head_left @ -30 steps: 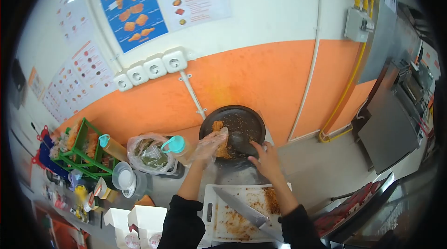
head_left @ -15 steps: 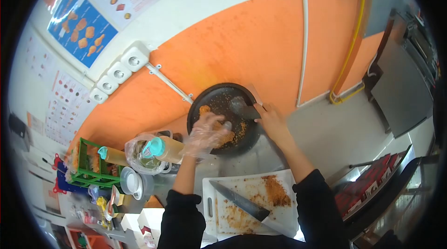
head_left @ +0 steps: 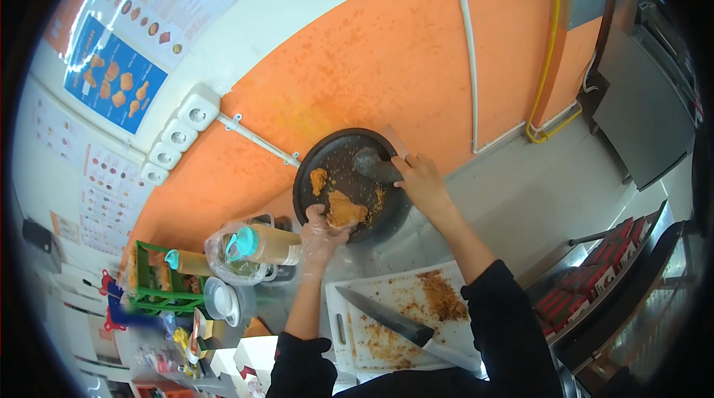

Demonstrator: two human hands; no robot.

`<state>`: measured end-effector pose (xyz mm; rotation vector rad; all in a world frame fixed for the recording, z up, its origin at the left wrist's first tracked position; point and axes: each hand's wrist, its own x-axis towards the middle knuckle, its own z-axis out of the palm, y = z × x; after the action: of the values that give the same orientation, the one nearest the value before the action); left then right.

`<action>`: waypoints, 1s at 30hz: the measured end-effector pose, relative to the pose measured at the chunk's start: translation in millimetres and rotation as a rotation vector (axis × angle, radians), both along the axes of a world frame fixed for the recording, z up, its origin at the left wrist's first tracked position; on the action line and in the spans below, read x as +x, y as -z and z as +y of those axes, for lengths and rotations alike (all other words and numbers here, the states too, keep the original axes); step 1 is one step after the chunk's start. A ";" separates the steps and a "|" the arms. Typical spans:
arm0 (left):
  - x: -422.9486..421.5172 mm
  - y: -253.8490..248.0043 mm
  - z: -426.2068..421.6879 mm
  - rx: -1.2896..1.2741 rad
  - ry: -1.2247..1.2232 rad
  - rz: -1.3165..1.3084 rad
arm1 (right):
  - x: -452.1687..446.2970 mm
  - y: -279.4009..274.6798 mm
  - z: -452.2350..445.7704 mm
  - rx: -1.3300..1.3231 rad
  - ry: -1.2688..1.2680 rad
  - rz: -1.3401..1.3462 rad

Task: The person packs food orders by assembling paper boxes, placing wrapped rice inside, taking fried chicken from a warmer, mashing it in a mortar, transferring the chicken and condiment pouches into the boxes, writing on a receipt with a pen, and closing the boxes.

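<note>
A wide black stone mortar (head_left: 398,212) stands against the wall, with a large piece of fried chicken (head_left: 346,210), a smaller fried piece (head_left: 318,181) and scattered crumbs inside. My right hand (head_left: 422,184) is closed round the thick end of a dark stone pestle (head_left: 366,162), its rounded head resting in the bowl. My left hand (head_left: 321,240), in a clear plastic glove, grips the mortar's near left rim, its fingers close by the large chicken piece. Below lies a white cutting board (head_left: 364,338) smeared with brown-orange crumbs, and on it a large knife (head_left: 390,321).
Left of the mortar stand a bottle with a turquoise cap (head_left: 271,244), a smaller sauce bottle (head_left: 192,262), a plastic tub (head_left: 229,300) and a green crate (head_left: 160,279). White boxes (head_left: 253,361) lie lower left. Red packs (head_left: 591,275) fill a rack at right.
My left hand has moved from over the chicken back to the mortar's near left rim, uncovering the pieces. My right hand keeps the pestle, now pressed near the bowl's upper right.
</note>
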<state>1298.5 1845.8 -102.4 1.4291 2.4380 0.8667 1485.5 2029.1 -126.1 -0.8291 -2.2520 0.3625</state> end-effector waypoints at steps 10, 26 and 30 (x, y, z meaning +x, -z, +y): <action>-23.2 20.2 -7.6 0.404 -0.283 -0.987 | -0.1 2.5 -1.3 -0.064 -0.028 0.033; -21.4 0.4 -16.3 0.408 -0.362 -1.355 | 0.6 -0.9 -1.8 -0.110 -0.041 0.030; -16.1 -7.1 -19.8 0.384 -0.344 -1.318 | 1.7 -2.6 -2.4 -0.118 -0.040 0.004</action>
<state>1282.4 1826.0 -95.2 0.1883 1.4735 1.6734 1487.2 2026.7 -123.5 -0.8438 -2.2634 0.5192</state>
